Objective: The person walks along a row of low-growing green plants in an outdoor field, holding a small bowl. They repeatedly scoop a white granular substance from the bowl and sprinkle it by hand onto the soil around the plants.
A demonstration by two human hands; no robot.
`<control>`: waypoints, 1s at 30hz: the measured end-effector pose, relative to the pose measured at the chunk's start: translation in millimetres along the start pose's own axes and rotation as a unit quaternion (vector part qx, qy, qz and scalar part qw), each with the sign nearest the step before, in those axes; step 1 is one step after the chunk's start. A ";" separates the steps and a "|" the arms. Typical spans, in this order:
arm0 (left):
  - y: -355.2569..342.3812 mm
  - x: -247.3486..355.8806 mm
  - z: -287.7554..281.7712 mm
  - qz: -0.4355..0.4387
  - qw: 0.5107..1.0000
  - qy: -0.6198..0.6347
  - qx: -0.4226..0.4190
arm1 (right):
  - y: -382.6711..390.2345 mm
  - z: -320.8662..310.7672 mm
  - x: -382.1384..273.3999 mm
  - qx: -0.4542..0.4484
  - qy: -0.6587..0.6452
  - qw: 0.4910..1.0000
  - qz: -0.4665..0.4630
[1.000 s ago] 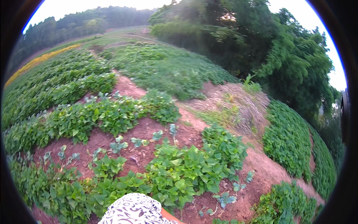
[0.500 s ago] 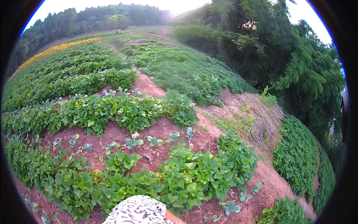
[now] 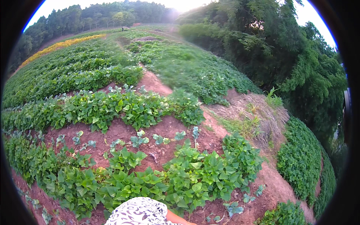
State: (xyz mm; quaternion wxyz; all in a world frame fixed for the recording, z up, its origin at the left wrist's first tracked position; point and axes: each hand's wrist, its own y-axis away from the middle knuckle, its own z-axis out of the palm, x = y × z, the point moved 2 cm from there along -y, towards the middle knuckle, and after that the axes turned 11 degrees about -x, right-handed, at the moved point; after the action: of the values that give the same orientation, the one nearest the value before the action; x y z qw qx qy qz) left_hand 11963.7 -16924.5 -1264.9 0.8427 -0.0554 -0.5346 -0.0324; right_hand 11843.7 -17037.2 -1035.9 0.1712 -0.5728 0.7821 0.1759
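At the lower edge I see a white sleeve with a dark leafy pattern (image 3: 138, 212), and from its right side a strip of bare forearm (image 3: 176, 219) slants down out of the picture. Its position left of the middle suggests my left arm. No fingers of my left hand show, and my right hand does not appear. Close ahead of the sleeve grow broad-leaved green vines (image 3: 198, 176) in a low row. Small bluish-green seedlings (image 3: 233, 208) stand on the reddish soil to the right of the forearm.
Behind lies a strip of reddish soil (image 3: 123, 140) with a line of young plants (image 3: 138, 139), then more leafy rows. A bare dirt path (image 3: 273, 180) runs along the right. Beyond it are dry straw (image 3: 268, 118), a leafy slope (image 3: 300, 157) and tall trees (image 3: 258, 48).
The view has shifted slightly, so the field sits a little farther right. Slightly more of the bare forearm shows to the right of the sleeve.
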 end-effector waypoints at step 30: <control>29.0 122.2 60.0 -0.264 0.934 0.152 0.184 | 15.1 46.3 29.8 -0.192 0.001 0.974 0.116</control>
State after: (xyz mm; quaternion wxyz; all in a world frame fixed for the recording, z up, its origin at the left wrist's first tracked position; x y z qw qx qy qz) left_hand 11965.2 -16887.5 -1130.7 0.8700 0.2499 -0.3924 -0.1629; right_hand 11823.8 -17036.1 -1089.4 0.0357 -0.5004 0.7949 0.3412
